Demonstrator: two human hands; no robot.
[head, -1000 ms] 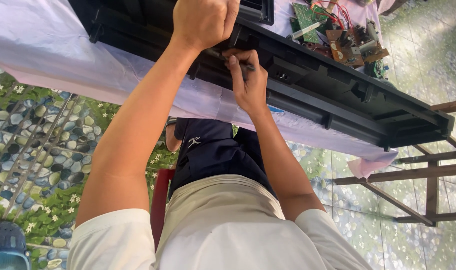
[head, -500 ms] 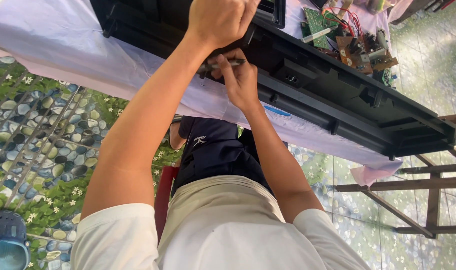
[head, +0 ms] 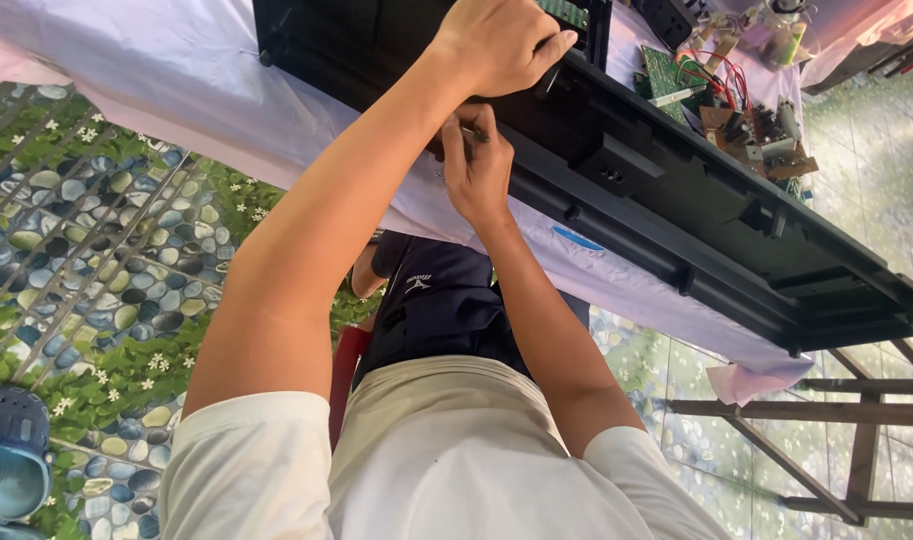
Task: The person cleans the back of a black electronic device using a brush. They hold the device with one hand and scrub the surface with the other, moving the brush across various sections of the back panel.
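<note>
One black casing (head: 616,190), two hands.

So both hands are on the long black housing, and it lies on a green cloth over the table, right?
Not quite: in the head view the cloth is pale pinkish-white, not green. Both the left hand and right hand are on the long black housing.

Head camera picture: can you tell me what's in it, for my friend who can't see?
Two bare hands work at the edge of a long black plastic casing on a cloth-covered table. The left hand grips the casing's top, while the right hand pinches a small tool against it. Circuit boards with wires lie behind.
</note>
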